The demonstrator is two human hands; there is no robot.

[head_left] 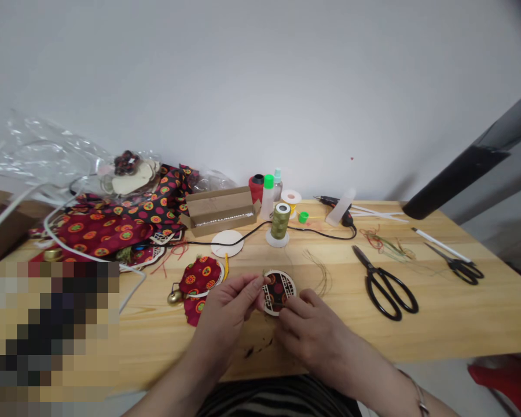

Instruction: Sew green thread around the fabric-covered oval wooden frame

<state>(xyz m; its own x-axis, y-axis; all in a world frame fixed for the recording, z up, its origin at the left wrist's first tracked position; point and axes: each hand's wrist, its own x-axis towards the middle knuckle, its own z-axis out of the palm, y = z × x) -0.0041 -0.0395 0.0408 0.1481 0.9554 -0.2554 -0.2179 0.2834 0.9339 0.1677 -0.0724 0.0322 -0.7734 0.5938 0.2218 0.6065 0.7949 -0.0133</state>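
Note:
A small round disc [278, 289] has dark patterned fabric in the middle and a white lattice rim. My left hand [232, 304] is closed in a pinch at its upper left edge; whatever sits between thumb and forefinger is too small to name. On the lower right rim, the fingers of my right hand [306, 324] are closed, with their tips partly hidden. Left of my hands lies a red patterned fabric piece [201, 275] with a white rim, and a brass bell [174, 296] beside it. Behind the disc stands a spool of olive thread [280, 223].
Black-handled scissors [384, 284] lie to the right, smaller scissors [460, 269] and a white pen [443, 246] beyond. A glue gun [334, 202], bottles [267, 200] and an open cardboard box [221, 211] line the back. Patterned fabric [113, 223] heaps at the left.

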